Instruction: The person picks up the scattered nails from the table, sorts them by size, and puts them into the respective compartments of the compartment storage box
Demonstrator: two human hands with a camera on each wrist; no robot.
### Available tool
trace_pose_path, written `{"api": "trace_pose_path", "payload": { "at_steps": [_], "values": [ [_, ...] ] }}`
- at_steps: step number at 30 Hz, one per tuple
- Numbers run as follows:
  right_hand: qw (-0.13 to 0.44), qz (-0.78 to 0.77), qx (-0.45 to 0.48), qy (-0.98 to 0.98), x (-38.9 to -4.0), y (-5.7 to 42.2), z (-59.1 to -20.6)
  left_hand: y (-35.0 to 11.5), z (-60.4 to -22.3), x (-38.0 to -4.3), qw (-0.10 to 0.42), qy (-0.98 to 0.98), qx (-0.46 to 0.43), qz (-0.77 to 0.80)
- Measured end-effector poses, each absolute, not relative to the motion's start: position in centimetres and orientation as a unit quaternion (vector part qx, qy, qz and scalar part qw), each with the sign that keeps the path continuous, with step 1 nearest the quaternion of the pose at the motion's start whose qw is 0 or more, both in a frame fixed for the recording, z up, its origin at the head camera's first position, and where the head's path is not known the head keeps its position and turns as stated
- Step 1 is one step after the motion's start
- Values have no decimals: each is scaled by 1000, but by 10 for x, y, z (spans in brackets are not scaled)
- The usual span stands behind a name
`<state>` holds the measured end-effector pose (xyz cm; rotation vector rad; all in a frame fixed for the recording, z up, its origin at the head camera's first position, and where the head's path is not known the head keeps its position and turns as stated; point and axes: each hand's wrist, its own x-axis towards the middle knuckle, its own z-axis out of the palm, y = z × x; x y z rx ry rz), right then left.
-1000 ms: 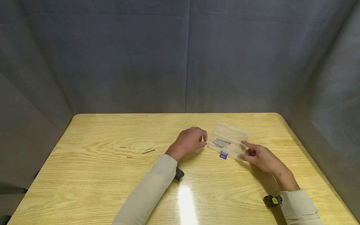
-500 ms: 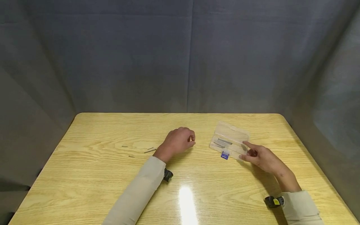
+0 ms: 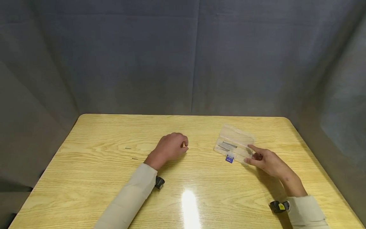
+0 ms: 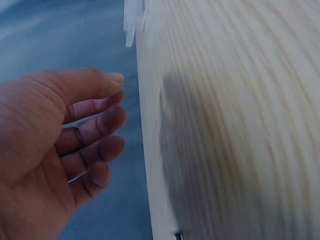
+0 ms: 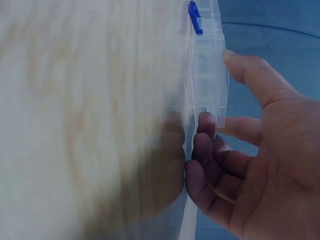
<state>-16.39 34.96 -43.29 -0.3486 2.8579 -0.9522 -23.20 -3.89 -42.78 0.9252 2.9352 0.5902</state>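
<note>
A clear plastic box (image 3: 237, 136) lies open on the right half of the table, with several nails (image 3: 229, 144) in it and a blue latch (image 3: 229, 158) at its front. My right hand (image 3: 266, 161) holds the box's right end; in the right wrist view the thumb sits on the top edge and the fingers are by its end. My left hand (image 3: 169, 147) is over the middle of the table, apart from the box. Its fingers (image 4: 112, 120) are loosely bent with nothing between them. Two loose nails (image 3: 128, 148) lie to its left, and its wrist hides most of the others.
The wood-grain table (image 3: 200, 178) has rounded far corners. A dark grey curtain (image 3: 137, 63) hangs behind it and along both sides. Each wrist wears a black camera strap (image 3: 278, 206).
My left hand has moved left, away from the box toward the loose nails, now covering some of them. The right hand stays at the box. The head view has shifted slightly.
</note>
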Motion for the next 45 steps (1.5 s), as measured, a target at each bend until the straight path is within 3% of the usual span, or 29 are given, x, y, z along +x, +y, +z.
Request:
{"api": "trace_pose_path", "payload": {
  "at_steps": [25,45],
  "values": [
    [63,-311,-111,942,-164,353,-433,-103,-434,-223,-17,961,217,169],
    [64,-309,-110,943,-166,353,-435,-142,-444,-214,1,965,190,180]
  ]
}}
